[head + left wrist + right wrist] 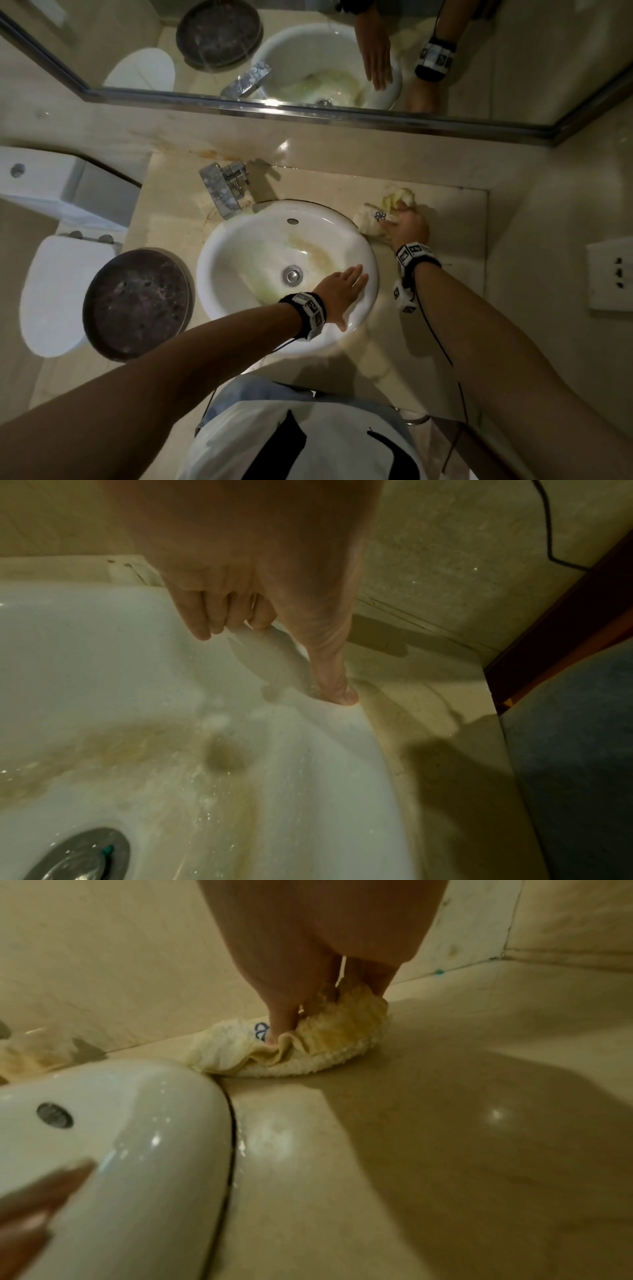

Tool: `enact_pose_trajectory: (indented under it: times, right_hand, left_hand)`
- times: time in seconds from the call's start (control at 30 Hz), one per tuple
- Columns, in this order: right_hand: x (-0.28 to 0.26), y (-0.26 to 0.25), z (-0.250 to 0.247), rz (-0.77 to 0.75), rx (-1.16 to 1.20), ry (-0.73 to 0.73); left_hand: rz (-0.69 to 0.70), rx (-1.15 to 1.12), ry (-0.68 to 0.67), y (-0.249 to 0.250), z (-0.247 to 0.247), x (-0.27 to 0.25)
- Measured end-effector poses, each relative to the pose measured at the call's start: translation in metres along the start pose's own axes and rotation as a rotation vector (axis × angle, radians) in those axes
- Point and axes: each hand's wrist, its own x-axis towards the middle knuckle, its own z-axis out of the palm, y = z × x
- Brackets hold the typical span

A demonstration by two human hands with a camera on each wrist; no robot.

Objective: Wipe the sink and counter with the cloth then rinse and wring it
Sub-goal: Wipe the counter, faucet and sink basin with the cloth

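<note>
The white oval sink (246, 246) has brown and greenish stains in its bowl and sits in a beige counter (445, 274). My left hand (342, 291) lies flat on the sink's near right rim, fingers straight. In the left wrist view its thumb (337, 691) presses the rim of the sink (103, 669). A crumpled yellowish-white cloth (373, 216) lies on the counter just right of the sink, near the back wall. My right hand (406, 224) grips it from above. In the right wrist view the fingers (281, 1026) dig into the bunched cloth (325, 1047) beside the sink (120, 1110).
A chrome faucet (222, 188) stands behind the sink at the left. A round dark dish (137, 305) sits on the counter left of the sink, with a toilet (58, 291) beyond it. A mirror (308, 61) runs along the back wall. A socket plate (609, 274) is on the right wall.
</note>
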Motion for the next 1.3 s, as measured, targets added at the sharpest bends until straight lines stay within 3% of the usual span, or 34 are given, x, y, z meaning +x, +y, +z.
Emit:
enact_pose_trajectory:
  times: [0.17, 0.3, 0.5, 0.63, 0.8, 0.97, 1.1, 1.2, 1.3]
  right_hand:
    - [-0.019, 0.019, -0.008, -0.185, -0.114, -0.037]
    - [-0.026, 0.025, -0.024, -0.09, 0.043, -0.062]
    - [-0.024, 0.04, -0.076, 0.084, 0.286, 0.282]
    - [-0.03, 0.062, -0.077, 0.149, 0.111, 0.365]
    - [-0.046, 0.081, -0.052, 0.137, -0.135, 0.064]
    - [-0.044, 0.086, -0.048, 0.101, -0.151, -0.059]
    - [-0.042, 0.088, -0.056, 0.011, -0.231, -0.255]
    - [-0.044, 0.083, -0.066, -0.082, -0.196, -0.387]
    - [-0.042, 0.075, -0.072, -0.155, -0.23, -0.448]
  left_hand:
    - [0.009, 0.03, -0.026, -0.003, -0.008, -0.001]
    - [0.045, 0.061, -0.042, -0.011, -0.014, -0.001]
    - [0.068, 0.074, -0.034, -0.015, -0.015, 0.001]
    - [0.066, 0.068, -0.028, -0.014, -0.012, 0.002]
    - [0.068, 0.062, -0.024, -0.016, -0.008, 0.005]
    - [0.079, 0.025, -0.016, -0.023, -0.016, 0.009]
    - [0.089, -0.007, 0.118, -0.045, -0.036, 0.021]
    - [-0.067, -0.096, 0.214, -0.064, -0.048, 0.026]
    - [-0.367, -0.218, 0.27, -0.084, -0.059, 0.031]
